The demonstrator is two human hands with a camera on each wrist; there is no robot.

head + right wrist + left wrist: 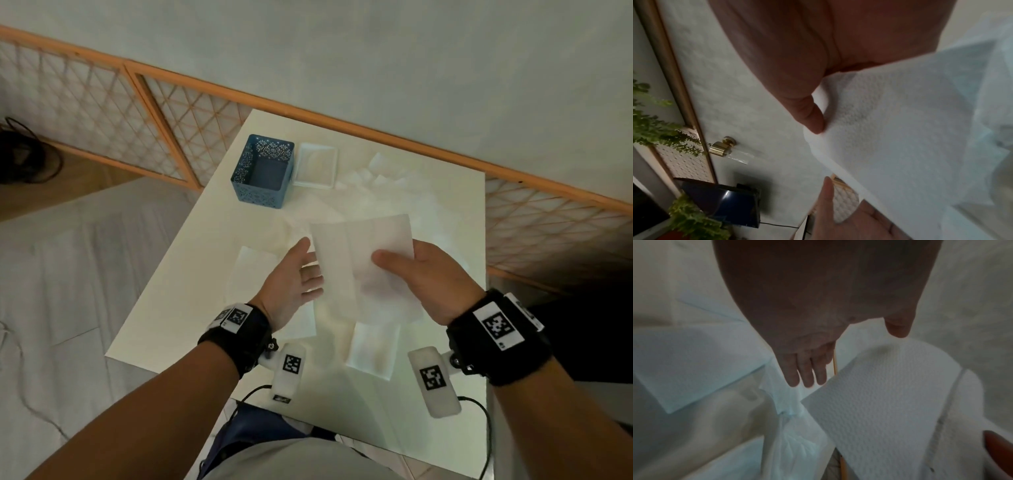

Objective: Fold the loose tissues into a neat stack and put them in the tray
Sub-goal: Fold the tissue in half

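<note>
**Right hand lifts one tissue above the table**

Head view: No brand or words can be read anywhere; the only markings are black-and-white square code tags (498,324) on the wrist bands. The tissue (363,260) is a white, thin, roughly rectangular sheet with a faint crease down it, held in the air over the table (411,404). The right hand (442,279) pinches its right edge, thumb on top and the other fingers hidden under the sheet. The left hand (293,281) is at the tissue's left edge, palm up, fingers straight and relaxed, holding nothing; the sheet covers its fingertips. Below the tissue a small folded tissue (373,349) lies on the table, and another flat one (253,274) lies left of it. Beyond the tissue lie more loose white tissues (380,174), crumpled and hard to tell apart. Left of that pile sits the tray (315,167), shallow, white and rectangular, and next to it a blue box (263,171) with a perforated pattern.

Left wrist view: The tissue (879,410) shows an embossed, dimpled texture. The left hand (807,340) has fingers straight and close together, just beside the sheet's corner.

Right wrist view: The thumb (809,113) presses the tissue (900,138) at a curled edge; the other fingers are hidden behind it. The left hand (849,217) is below the sheet.
</note>
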